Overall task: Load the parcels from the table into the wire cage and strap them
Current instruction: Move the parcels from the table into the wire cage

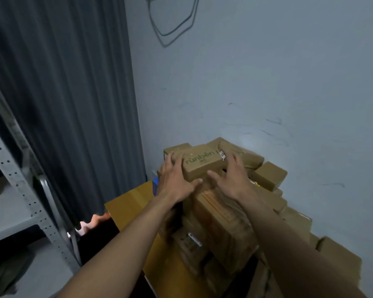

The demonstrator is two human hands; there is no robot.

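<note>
In the head view, a small cardboard box [202,163] with green lettering sits on top of a pile of parcels [224,222], at the far end of the table [127,204] and close to the corner of the room. The left hand [177,179] lies against the box's left end, its fingers spread wide and fairly straight over the upper edge and its thumb stretched along below the front face. The right hand [235,179] is at the box's right end, fingers also wide and reaching up beside a white sticker [222,155], thumb pointing toward the other thumb. The box lies between the two palms. Whether the right fingers truly touch it cannot be told through the blur.

More brown boxes crowd behind and to the right of it, some tilted. A blue object [155,184] peeks out just left of the pile. A dark pleated curtain [63,104] hangs on the left, next to a perforated metal shelf [19,179]. A looped cable [170,29] hangs on the pale, scuffed wall [278,82].

The parcels are plain brown card, square-edged, and the tabletop is smooth and yellowish.
</note>
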